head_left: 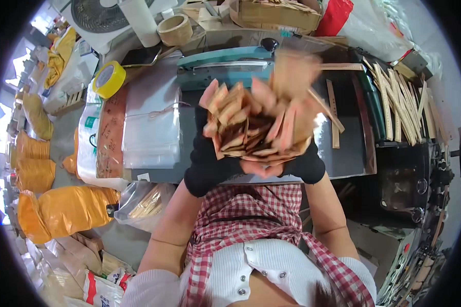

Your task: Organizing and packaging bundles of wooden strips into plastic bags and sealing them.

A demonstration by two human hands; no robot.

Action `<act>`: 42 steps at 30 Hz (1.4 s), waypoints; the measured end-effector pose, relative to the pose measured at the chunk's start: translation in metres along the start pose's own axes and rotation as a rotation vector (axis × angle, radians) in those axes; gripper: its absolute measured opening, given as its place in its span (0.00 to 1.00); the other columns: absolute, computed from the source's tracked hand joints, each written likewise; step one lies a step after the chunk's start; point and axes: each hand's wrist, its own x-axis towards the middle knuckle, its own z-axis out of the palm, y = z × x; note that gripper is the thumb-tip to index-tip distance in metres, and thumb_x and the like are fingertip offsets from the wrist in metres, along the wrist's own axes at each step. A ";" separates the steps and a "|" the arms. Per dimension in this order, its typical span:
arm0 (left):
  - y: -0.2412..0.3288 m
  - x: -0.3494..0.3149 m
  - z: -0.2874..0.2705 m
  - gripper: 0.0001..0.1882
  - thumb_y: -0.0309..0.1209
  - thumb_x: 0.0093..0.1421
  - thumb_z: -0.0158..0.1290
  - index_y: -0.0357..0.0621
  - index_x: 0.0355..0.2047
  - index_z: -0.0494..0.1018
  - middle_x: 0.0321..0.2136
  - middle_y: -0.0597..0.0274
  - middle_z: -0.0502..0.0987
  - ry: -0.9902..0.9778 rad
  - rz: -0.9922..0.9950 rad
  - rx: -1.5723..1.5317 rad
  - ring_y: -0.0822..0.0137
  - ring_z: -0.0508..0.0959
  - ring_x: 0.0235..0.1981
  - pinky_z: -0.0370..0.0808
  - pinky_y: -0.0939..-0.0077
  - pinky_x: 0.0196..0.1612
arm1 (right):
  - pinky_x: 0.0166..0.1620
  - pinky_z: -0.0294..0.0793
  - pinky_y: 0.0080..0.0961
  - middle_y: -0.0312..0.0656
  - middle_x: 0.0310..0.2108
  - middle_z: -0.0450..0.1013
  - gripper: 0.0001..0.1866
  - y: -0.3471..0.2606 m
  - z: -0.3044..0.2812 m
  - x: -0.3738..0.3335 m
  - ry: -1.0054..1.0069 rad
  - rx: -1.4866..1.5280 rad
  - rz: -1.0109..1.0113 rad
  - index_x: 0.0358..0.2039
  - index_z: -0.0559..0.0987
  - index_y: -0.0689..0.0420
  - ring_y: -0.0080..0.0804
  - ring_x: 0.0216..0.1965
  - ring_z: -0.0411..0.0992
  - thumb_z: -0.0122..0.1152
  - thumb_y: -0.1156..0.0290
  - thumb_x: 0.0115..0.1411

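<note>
My left hand and my right hand, both in black gloves with bare fingers, are cupped together over the front part of the dark work table. Between them they hold a loose heap of short, flat, tan and pinkish pieces, which look wooden. The pieces at the top right of the heap are smeared by motion. Most of my fingers are hidden under the pile. Behind it lies a long teal device, partly covered. Thin wooden rulers lie on the table beyond my right hand.
Left of my hands lies a stack of clear plastic bags tied with string. Yellow tape, a phone and a tan tape roll are at the back left. Many wooden strips are piled at the right.
</note>
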 end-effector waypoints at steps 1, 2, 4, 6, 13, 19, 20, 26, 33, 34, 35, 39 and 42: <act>0.000 0.006 0.008 0.51 0.28 0.49 0.64 0.48 0.66 0.40 0.58 0.49 0.60 0.023 -0.046 -0.258 0.56 0.66 0.57 0.68 0.61 0.57 | 0.58 0.63 0.32 0.50 0.61 0.56 0.68 0.006 -0.004 -0.008 0.220 0.123 0.401 0.67 0.32 0.52 0.39 0.59 0.63 0.77 0.71 0.39; -0.012 0.010 -0.001 0.57 0.26 0.48 0.64 0.53 0.66 0.33 0.59 0.49 0.58 -0.213 0.113 0.132 0.54 0.65 0.58 0.67 0.59 0.58 | 0.58 0.63 0.32 0.50 0.61 0.56 0.69 0.008 -0.009 -0.010 0.225 0.086 0.362 0.67 0.32 0.53 0.38 0.59 0.62 0.78 0.71 0.38; -0.024 0.022 -0.001 0.62 0.25 0.44 0.67 0.53 0.66 0.31 0.60 0.49 0.57 -0.158 0.043 -0.077 0.55 0.63 0.60 0.62 0.58 0.61 | 0.59 0.61 0.31 0.49 0.61 0.56 0.69 0.021 -0.027 0.004 -0.035 -0.203 0.178 0.67 0.34 0.55 0.37 0.59 0.62 0.79 0.68 0.37; -0.035 0.039 -0.005 0.63 0.25 0.42 0.68 0.53 0.66 0.31 0.61 0.49 0.56 -0.165 0.004 -0.168 0.55 0.62 0.60 0.60 0.57 0.62 | 0.59 0.61 0.30 0.48 0.61 0.56 0.64 0.050 -0.065 0.000 -0.213 -0.772 0.202 0.67 0.39 0.59 0.37 0.59 0.61 0.77 0.65 0.40; -0.013 0.050 0.008 0.74 0.39 0.25 0.77 0.38 0.65 0.36 0.62 0.53 0.54 -0.128 -0.026 -0.060 0.61 0.63 0.59 0.59 0.64 0.62 | 0.60 0.60 0.29 0.49 0.63 0.52 0.64 0.008 -0.014 0.021 0.080 0.131 0.255 0.67 0.30 0.56 0.39 0.62 0.57 0.73 0.73 0.44; -0.017 0.027 -0.042 0.23 0.39 0.48 0.62 0.52 0.46 0.76 0.51 0.53 0.70 -0.193 -0.030 0.370 0.56 0.70 0.54 0.62 0.62 0.59 | 0.58 0.61 0.31 0.53 0.61 0.54 0.60 0.026 0.003 0.014 -0.032 -0.711 0.020 0.65 0.49 0.63 0.45 0.59 0.59 0.78 0.62 0.36; -0.010 0.011 -0.050 0.23 0.41 0.49 0.62 0.51 0.46 0.76 0.52 0.52 0.70 -0.087 -0.396 -0.028 0.56 0.71 0.53 0.62 0.60 0.59 | 0.58 0.61 0.31 0.53 0.61 0.54 0.60 0.012 0.009 0.020 -0.055 -0.693 0.028 0.65 0.49 0.63 0.45 0.59 0.59 0.78 0.62 0.36; -0.044 -0.060 -0.049 0.45 0.46 0.48 0.59 0.41 0.62 0.53 0.55 0.55 0.65 -0.208 -0.486 -0.051 0.62 0.66 0.57 0.64 0.68 0.57 | 0.55 0.64 0.29 0.43 0.48 0.70 0.36 0.036 0.034 0.006 -0.235 -0.179 0.494 0.50 0.74 0.60 0.32 0.50 0.68 0.75 0.62 0.38; -0.038 -0.086 -0.043 0.29 0.38 0.48 0.58 0.41 0.50 0.67 0.47 0.62 0.70 0.029 -0.281 0.012 0.72 0.70 0.49 0.65 0.75 0.53 | 0.53 0.65 0.27 0.42 0.45 0.73 0.24 0.042 0.056 0.001 -0.416 -0.106 0.570 0.42 0.79 0.62 0.30 0.46 0.70 0.66 0.63 0.44; -0.002 -0.096 -0.028 0.41 0.43 0.45 0.59 0.42 0.58 0.59 0.52 0.62 0.67 -0.033 -0.355 -0.238 0.68 0.68 0.54 0.65 0.75 0.55 | 0.52 0.65 0.27 0.42 0.43 0.73 0.23 0.052 0.048 -0.002 -0.456 0.027 0.542 0.39 0.79 0.62 0.31 0.46 0.70 0.67 0.62 0.44; 0.002 -0.099 -0.041 0.41 0.43 0.45 0.59 0.42 0.58 0.59 0.52 0.62 0.67 -0.051 -0.362 -0.237 0.68 0.68 0.54 0.65 0.75 0.55 | 0.52 0.65 0.27 0.42 0.42 0.74 0.22 0.060 0.043 -0.006 -0.492 0.156 0.512 0.36 0.79 0.62 0.32 0.45 0.71 0.67 0.61 0.43; 0.031 -0.081 -0.154 0.25 0.40 0.52 0.60 0.39 0.47 0.70 0.42 0.64 0.72 -0.186 -0.462 0.353 0.72 0.70 0.47 0.67 0.75 0.50 | 0.48 0.68 0.28 0.45 0.41 0.74 0.20 0.070 0.059 -0.007 -0.437 0.206 0.633 0.30 0.78 0.63 0.35 0.43 0.71 0.69 0.61 0.42; 0.027 -0.032 -0.253 0.16 0.33 0.49 0.60 0.43 0.38 0.73 0.31 0.61 0.75 0.213 0.331 1.509 0.65 0.75 0.33 0.70 0.73 0.42 | 0.48 0.69 0.29 0.47 0.41 0.74 0.19 0.087 0.051 -0.021 -0.315 0.246 0.764 0.29 0.78 0.62 0.35 0.42 0.72 0.68 0.60 0.41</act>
